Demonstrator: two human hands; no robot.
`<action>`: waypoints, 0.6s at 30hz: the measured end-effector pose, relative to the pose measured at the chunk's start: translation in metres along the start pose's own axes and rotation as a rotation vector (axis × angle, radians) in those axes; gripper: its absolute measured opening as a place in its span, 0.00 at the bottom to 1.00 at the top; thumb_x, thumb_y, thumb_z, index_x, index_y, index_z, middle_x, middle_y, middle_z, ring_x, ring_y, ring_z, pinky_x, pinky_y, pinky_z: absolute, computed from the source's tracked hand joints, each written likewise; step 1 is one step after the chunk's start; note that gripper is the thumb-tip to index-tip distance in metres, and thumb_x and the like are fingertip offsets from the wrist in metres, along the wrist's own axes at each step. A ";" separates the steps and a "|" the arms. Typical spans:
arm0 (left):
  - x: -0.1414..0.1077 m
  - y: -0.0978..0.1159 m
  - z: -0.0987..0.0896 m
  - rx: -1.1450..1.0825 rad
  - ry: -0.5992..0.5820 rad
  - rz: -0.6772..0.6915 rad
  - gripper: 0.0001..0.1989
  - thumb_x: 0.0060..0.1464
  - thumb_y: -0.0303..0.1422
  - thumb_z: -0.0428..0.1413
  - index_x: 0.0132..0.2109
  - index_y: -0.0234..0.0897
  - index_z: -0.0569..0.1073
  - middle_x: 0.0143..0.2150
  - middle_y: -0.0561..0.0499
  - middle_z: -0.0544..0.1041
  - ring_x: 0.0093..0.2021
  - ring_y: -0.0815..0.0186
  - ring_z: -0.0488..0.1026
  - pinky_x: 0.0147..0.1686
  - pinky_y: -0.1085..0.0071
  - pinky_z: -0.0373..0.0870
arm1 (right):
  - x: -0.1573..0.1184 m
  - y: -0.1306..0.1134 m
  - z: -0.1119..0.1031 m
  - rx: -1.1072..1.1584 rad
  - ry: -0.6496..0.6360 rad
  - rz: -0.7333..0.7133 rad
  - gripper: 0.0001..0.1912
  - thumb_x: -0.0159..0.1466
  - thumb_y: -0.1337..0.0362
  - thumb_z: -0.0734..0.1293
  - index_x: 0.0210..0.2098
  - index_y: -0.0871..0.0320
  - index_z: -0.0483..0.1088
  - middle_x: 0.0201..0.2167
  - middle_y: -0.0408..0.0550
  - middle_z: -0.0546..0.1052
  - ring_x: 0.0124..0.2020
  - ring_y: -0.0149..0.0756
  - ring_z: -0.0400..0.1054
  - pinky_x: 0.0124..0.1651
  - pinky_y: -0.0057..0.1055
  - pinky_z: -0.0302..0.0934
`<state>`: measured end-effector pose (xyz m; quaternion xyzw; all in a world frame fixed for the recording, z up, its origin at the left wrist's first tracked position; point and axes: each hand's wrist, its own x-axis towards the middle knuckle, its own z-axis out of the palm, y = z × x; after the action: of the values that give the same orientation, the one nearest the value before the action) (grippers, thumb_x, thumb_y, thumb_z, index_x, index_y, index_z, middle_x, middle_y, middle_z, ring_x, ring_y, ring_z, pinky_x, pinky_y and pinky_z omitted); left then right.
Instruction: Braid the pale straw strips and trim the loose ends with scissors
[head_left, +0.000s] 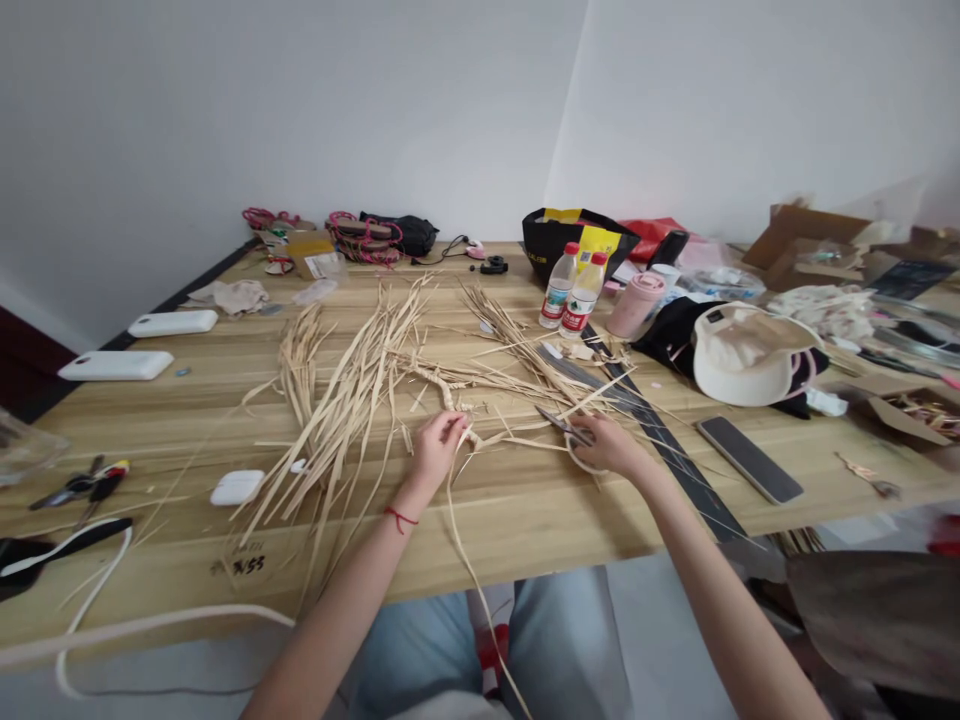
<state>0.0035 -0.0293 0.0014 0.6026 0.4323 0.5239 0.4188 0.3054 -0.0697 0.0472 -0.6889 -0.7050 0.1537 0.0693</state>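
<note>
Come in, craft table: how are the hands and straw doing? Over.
Left hand pinching the straw braid. Right hand holding scissors. Loose strands spread around the braid; bottles stand farther back.

A craft room is shown: long straw strips (360, 375) are spread across a big wooden table (525, 535), and scissors (556, 421) are held above it.
</note>
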 end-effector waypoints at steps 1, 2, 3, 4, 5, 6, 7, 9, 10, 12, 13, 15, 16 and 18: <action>-0.001 0.001 -0.001 0.049 0.007 0.046 0.12 0.53 0.39 0.55 0.40 0.36 0.74 0.37 0.46 0.77 0.35 0.64 0.76 0.36 0.68 0.73 | -0.002 0.002 -0.002 0.016 0.027 -0.019 0.23 0.51 0.65 0.67 0.48 0.59 0.69 0.40 0.53 0.71 0.39 0.41 0.68 0.44 0.33 0.60; -0.002 0.002 -0.002 0.090 0.013 0.083 0.11 0.54 0.39 0.55 0.40 0.37 0.75 0.38 0.46 0.76 0.36 0.64 0.75 0.37 0.68 0.73 | -0.003 0.004 -0.003 0.041 0.060 -0.044 0.23 0.51 0.65 0.66 0.47 0.59 0.69 0.40 0.53 0.70 0.38 0.40 0.68 0.44 0.33 0.61; -0.003 0.003 -0.002 0.124 0.017 0.111 0.11 0.54 0.38 0.54 0.40 0.37 0.75 0.39 0.45 0.76 0.37 0.64 0.75 0.37 0.68 0.73 | -0.005 0.006 -0.004 0.072 0.098 -0.074 0.22 0.52 0.66 0.66 0.47 0.60 0.69 0.41 0.53 0.69 0.36 0.38 0.68 0.43 0.33 0.62; -0.003 0.005 -0.002 0.148 0.019 0.130 0.11 0.54 0.38 0.54 0.40 0.38 0.75 0.40 0.45 0.76 0.37 0.64 0.75 0.37 0.68 0.72 | -0.006 0.008 -0.005 0.106 0.138 -0.105 0.22 0.52 0.66 0.66 0.47 0.60 0.69 0.42 0.53 0.68 0.35 0.37 0.68 0.43 0.33 0.62; -0.003 0.006 -0.003 0.161 0.022 0.141 0.10 0.54 0.38 0.54 0.40 0.38 0.75 0.40 0.45 0.76 0.38 0.64 0.75 0.37 0.69 0.72 | -0.007 0.010 -0.006 0.135 0.185 -0.131 0.22 0.52 0.66 0.65 0.47 0.60 0.68 0.43 0.53 0.67 0.35 0.36 0.68 0.42 0.33 0.63; -0.003 0.007 -0.002 0.163 0.025 0.143 0.10 0.54 0.38 0.55 0.40 0.38 0.75 0.40 0.45 0.76 0.37 0.64 0.75 0.37 0.69 0.72 | -0.008 0.011 -0.007 0.157 0.244 -0.149 0.21 0.52 0.67 0.65 0.46 0.59 0.68 0.43 0.52 0.65 0.35 0.36 0.68 0.43 0.34 0.63; -0.002 0.008 -0.002 0.156 0.026 0.139 0.10 0.54 0.38 0.55 0.40 0.38 0.75 0.40 0.45 0.76 0.37 0.64 0.75 0.36 0.69 0.72 | -0.008 0.012 -0.009 0.170 0.312 -0.162 0.20 0.52 0.67 0.65 0.46 0.59 0.68 0.43 0.52 0.64 0.36 0.36 0.68 0.44 0.35 0.63; -0.002 0.009 -0.001 0.125 0.037 0.120 0.10 0.53 0.38 0.55 0.39 0.38 0.76 0.39 0.45 0.76 0.36 0.64 0.74 0.35 0.70 0.71 | -0.007 0.012 -0.016 0.179 0.468 -0.175 0.18 0.53 0.65 0.65 0.44 0.58 0.68 0.44 0.52 0.63 0.41 0.39 0.66 0.46 0.38 0.63; -0.001 0.009 0.000 0.110 0.046 0.111 0.11 0.53 0.39 0.56 0.39 0.38 0.76 0.39 0.46 0.76 0.35 0.64 0.74 0.35 0.70 0.71 | -0.006 0.011 -0.020 0.178 0.545 -0.174 0.18 0.53 0.64 0.66 0.44 0.58 0.67 0.44 0.53 0.62 0.43 0.41 0.65 0.47 0.39 0.62; -0.001 0.008 0.001 0.098 0.061 0.104 0.11 0.53 0.39 0.56 0.39 0.38 0.76 0.39 0.46 0.76 0.35 0.65 0.74 0.35 0.70 0.71 | -0.006 0.008 -0.033 0.178 0.673 -0.165 0.20 0.53 0.61 0.68 0.45 0.57 0.66 0.46 0.55 0.61 0.47 0.45 0.63 0.48 0.41 0.62; -0.001 0.007 0.001 0.104 0.062 0.107 0.11 0.53 0.39 0.55 0.40 0.38 0.75 0.39 0.46 0.76 0.35 0.65 0.74 0.35 0.70 0.71 | -0.006 0.005 -0.040 0.180 0.715 -0.159 0.22 0.52 0.59 0.69 0.45 0.57 0.65 0.47 0.55 0.61 0.48 0.46 0.62 0.47 0.41 0.62; -0.001 0.005 0.002 0.133 0.051 0.116 0.12 0.54 0.39 0.54 0.41 0.38 0.75 0.39 0.46 0.76 0.36 0.64 0.74 0.36 0.69 0.71 | -0.009 -0.005 -0.052 0.193 0.727 -0.164 0.25 0.52 0.56 0.69 0.46 0.58 0.63 0.46 0.56 0.62 0.48 0.46 0.61 0.44 0.39 0.63; 0.000 0.005 0.002 0.148 0.043 0.118 0.12 0.55 0.39 0.54 0.41 0.38 0.75 0.40 0.46 0.76 0.36 0.64 0.74 0.36 0.69 0.72 | -0.011 -0.012 -0.056 0.206 0.680 -0.177 0.25 0.52 0.56 0.69 0.46 0.58 0.63 0.44 0.55 0.64 0.45 0.45 0.63 0.41 0.38 0.63; 0.000 0.004 0.003 0.165 0.036 0.114 0.12 0.55 0.39 0.53 0.42 0.37 0.75 0.40 0.45 0.76 0.36 0.65 0.74 0.36 0.69 0.72 | -0.017 -0.031 -0.057 0.258 0.534 -0.207 0.24 0.55 0.56 0.67 0.47 0.59 0.61 0.38 0.51 0.68 0.34 0.38 0.65 0.35 0.34 0.62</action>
<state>0.0065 -0.0307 0.0045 0.6493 0.4464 0.5202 0.3295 0.2947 -0.0797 0.1125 -0.6151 -0.7029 0.0476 0.3540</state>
